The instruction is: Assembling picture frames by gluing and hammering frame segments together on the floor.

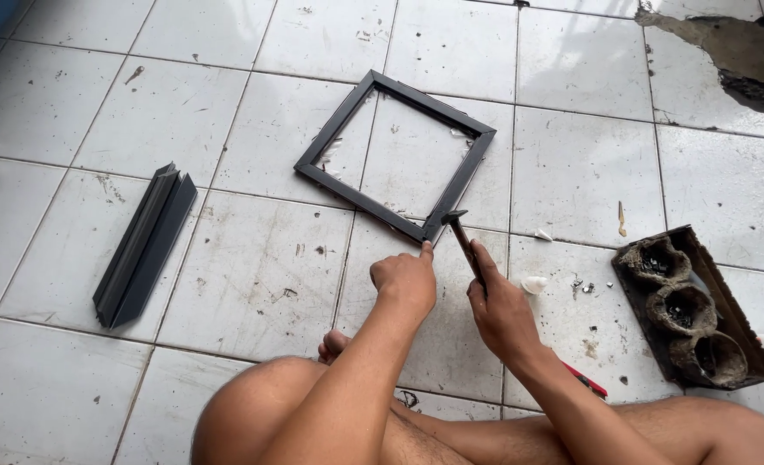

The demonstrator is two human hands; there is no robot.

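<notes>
Right hand (503,314) gripped hammer (466,244), head at black frame (397,156)'s near corner on floor | left hand (406,280) fisted, fingertip steadying corner | risk: off-aim strike could hit my finger, shift the frame

Tiled floor (244,284) bears frame (395,155), moulding strips (145,245), tray (701,306).
</notes>
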